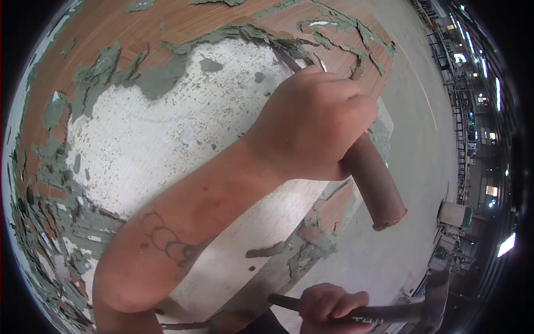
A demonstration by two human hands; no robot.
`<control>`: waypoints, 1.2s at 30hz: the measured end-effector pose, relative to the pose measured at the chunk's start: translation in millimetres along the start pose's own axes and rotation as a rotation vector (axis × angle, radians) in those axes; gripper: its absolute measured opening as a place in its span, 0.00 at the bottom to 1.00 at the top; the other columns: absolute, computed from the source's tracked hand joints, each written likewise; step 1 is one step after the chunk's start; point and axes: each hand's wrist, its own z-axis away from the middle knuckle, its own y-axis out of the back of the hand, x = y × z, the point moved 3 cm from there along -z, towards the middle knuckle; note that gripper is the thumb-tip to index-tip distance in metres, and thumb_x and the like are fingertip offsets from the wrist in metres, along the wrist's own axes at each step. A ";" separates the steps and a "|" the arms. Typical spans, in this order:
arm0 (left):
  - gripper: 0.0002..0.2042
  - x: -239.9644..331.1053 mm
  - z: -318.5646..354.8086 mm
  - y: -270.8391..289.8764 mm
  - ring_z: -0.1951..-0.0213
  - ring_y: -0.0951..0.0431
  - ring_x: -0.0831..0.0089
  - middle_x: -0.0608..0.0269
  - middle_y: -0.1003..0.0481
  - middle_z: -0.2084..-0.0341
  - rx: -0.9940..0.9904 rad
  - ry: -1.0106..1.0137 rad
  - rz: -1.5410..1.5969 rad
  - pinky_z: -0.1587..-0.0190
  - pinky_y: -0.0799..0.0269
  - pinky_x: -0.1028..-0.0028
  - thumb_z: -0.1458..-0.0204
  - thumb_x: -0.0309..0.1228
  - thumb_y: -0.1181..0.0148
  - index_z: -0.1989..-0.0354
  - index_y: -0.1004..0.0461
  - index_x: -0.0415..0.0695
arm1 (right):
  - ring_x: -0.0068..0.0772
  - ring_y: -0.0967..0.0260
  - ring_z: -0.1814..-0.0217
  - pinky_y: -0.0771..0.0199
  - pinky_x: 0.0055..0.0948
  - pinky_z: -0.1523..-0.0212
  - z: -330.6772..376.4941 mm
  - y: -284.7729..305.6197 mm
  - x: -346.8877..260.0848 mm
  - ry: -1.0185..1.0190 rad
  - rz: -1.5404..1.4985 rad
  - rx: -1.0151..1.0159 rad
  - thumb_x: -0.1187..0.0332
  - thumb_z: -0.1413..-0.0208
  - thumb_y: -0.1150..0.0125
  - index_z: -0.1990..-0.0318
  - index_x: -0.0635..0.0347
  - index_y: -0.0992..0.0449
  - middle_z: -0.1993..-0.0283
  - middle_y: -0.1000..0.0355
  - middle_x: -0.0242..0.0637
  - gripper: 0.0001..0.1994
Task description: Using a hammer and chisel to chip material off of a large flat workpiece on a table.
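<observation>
Around a chisel (380, 186) my left hand (322, 114) is closed in a fist. The chisel's thick, round brown handle sticks out below the fist on the right. Its narrow dark blade shows above the knuckles, with the tip at the torn edge of the grey-green layer (161, 80). That layer lies under a wood-patterned brown covering (128, 28), and bare speckled white surface (133, 133) shows where both are gone. Down at the lower edge, my right hand (331, 303) grips a hammer (436, 300) by its dark handle, the head pointing right, apart from the chisel.
Loose grey-green flakes (36, 239) are heaped along the left side. More torn scraps (308, 242) cling near the right edge of the surface. Beyond that edge lies a grey floor (411, 161) with a yellow line, and equipment (456, 214) stands at the far right.
</observation>
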 end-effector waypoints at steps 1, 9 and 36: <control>0.10 0.4 -0.9 -0.6 0.77 0.30 0.56 0.60 0.35 0.81 -0.002 -0.002 0.002 0.71 0.36 0.61 0.59 0.26 0.34 0.77 0.33 0.45 | 0.29 0.47 0.83 0.45 0.32 0.81 4.6 -4.9 4.6 -0.012 0.041 0.086 0.28 0.43 0.47 0.63 0.49 0.36 0.80 0.41 0.30 0.31; 0.11 -3.6 3.0 1.9 0.77 0.30 0.57 0.60 0.35 0.81 0.010 0.003 0.007 0.72 0.36 0.62 0.61 0.27 0.34 0.77 0.33 0.45 | 0.26 0.48 0.84 0.48 0.30 0.81 1.3 -1.1 19.8 -0.237 0.098 0.236 0.29 0.40 0.48 0.62 0.49 0.36 0.81 0.43 0.28 0.30; 0.13 -10.8 10.4 2.8 0.72 0.26 0.58 0.64 0.32 0.79 -0.090 0.035 -0.068 0.69 0.35 0.62 0.68 0.30 0.31 0.75 0.31 0.49 | 0.27 0.52 0.86 0.49 0.31 0.84 -7.3 -9.3 28.6 -0.313 -0.043 0.201 0.30 0.40 0.45 0.66 0.51 0.34 0.84 0.45 0.30 0.30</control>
